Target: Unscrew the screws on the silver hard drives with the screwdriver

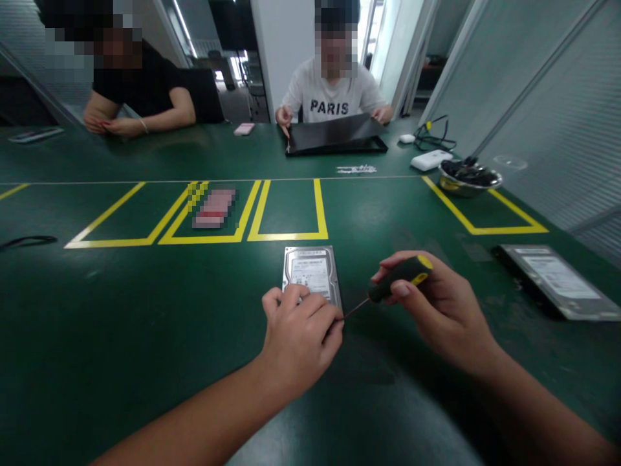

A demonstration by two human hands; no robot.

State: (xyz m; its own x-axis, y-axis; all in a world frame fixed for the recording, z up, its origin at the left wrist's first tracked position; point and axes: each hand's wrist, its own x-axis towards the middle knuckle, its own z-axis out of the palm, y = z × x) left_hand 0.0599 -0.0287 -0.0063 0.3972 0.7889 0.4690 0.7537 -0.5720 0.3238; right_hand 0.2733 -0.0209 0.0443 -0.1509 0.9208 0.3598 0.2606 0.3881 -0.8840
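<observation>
A silver hard drive (310,264) with a white label lies flat on the green table. My left hand (305,327) is closed over its near end and grips it, hiding that part. In my right hand (436,298) is a screwdriver (395,279) with a dark green and yellow handle, held between thumb and fingers. Its thin shaft slants down to the left. The tip meets the drive's near right corner, beside my left thumb and index finger; exactly what it touches is hidden.
Another hard drive (555,278) lies at the right. A metal bowl (469,184) of dark items stands behind it. Yellow tape outlines (288,236) mark the table. Across it, one person handles a black tray (334,154); another person (138,97) sits at the left.
</observation>
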